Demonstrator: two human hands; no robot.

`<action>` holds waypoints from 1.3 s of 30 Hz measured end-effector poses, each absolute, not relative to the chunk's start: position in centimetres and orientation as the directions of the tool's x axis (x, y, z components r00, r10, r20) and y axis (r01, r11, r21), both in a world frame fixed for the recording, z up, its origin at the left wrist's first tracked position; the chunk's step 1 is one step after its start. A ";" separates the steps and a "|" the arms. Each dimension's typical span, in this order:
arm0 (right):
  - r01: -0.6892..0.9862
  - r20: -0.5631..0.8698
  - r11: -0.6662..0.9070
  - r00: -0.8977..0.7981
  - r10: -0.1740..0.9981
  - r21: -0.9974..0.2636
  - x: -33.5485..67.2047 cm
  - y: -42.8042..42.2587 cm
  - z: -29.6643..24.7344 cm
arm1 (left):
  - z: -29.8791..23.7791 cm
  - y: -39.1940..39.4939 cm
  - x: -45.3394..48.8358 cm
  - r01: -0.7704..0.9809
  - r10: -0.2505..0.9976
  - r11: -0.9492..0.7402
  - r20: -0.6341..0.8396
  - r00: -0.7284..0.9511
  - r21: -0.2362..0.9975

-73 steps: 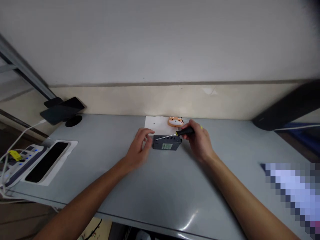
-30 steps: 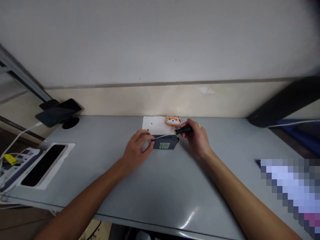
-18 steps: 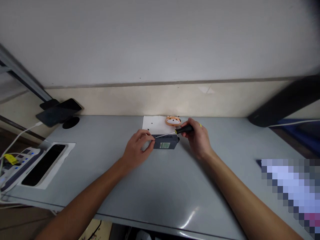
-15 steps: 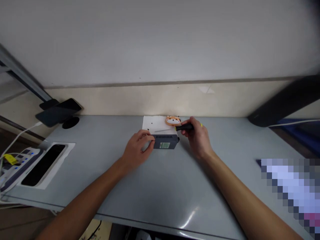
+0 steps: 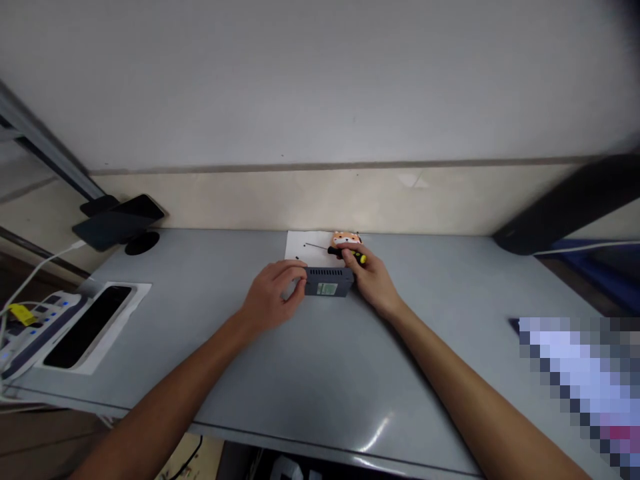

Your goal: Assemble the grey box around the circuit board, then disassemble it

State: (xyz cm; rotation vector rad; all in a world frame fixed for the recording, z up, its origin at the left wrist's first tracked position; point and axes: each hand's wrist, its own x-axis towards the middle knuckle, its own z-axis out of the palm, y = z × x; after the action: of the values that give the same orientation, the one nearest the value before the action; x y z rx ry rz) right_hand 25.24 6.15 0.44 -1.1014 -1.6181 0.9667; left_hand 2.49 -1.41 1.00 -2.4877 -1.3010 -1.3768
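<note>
The fingers of the right hand (image 5: 375,283) grasp a screwdriver (image 5: 335,251) by its black-and-yellow handle; its long axis runs left-right, the tip pointing left over white paper (image 5: 294,241). The left hand (image 5: 270,295) pinches the left end of a dark grey slotted box (image 5: 341,284), which lies lengthwise left-right on the grey table (image 5: 320,387), label toward the person. Behind sits an orange animal-face case (image 5: 346,238).

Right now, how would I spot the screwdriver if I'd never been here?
Find the gray table, then the white paper by the wall. There, the right hand holds the screwdriver: unlike the dark box and orange animal-faced item nearby, it has a thin shaft.
</note>
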 end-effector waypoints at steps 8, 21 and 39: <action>0.242 0.211 0.233 -0.114 0.971 -0.942 25.4 5.9 0.6 | 0.9 -1.2 1.9 0.658 0.644 -0.662 0.721 0.255 0.359; -0.280 0.037 0.054 0.064 0.997 -0.959 28.5 6.9 3.1 | 1.7 -1.3 1.4 0.693 0.682 -0.636 0.668 0.297 0.341; -0.235 0.083 0.112 0.131 0.988 -0.965 29.5 7.6 2.7 | 0.6 -0.7 4.9 0.752 0.671 -0.604 0.678 0.301 0.264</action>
State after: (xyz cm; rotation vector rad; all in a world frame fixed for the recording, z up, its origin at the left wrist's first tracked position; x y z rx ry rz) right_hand 29.52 7.65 2.71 -1.0140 -0.9891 1.1563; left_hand 4.87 -0.71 0.63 -2.4487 -1.3444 -1.1941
